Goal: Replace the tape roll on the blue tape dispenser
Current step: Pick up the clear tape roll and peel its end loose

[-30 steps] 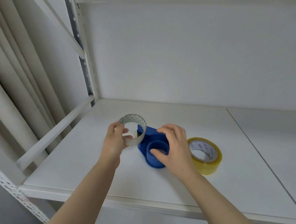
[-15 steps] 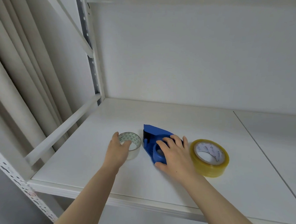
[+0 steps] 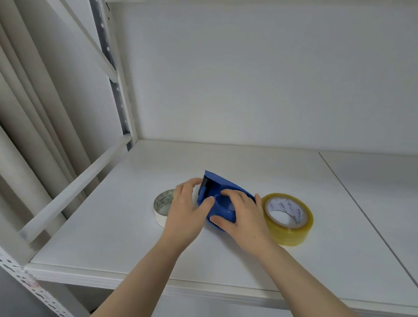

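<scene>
The blue tape dispenser (image 3: pixel 222 187) lies on the white shelf (image 3: pixel 124 239), its round hub empty. My right hand (image 3: pixel 243 218) grips the hub end, fingers curled over it and thumb on its near edge. My left hand (image 3: pixel 186 209) holds the dispenser's left end, fingers by the cutter and thumb against the blue side. A nearly spent whitish roll (image 3: pixel 162 208) lies flat on the shelf just left of my left hand, partly hidden by it. A full yellow tape roll (image 3: pixel 288 219) lies flat right of the dispenser, next to my right hand.
A white back wall (image 3: pixel 256 87) closes the shelf behind. A metal upright (image 3: pixel 116 89) and a slanted rail (image 3: pixel 78 189) bound the left side. A seam (image 3: pixel 347 198) runs across the shelf boards at the right. The shelf's front lip (image 3: pixel 195 287) is near my forearms.
My left hand set the spent roll down on the shelf, let it go and moved right onto the dispenser. My right hand stays on the dispenser's hub.
</scene>
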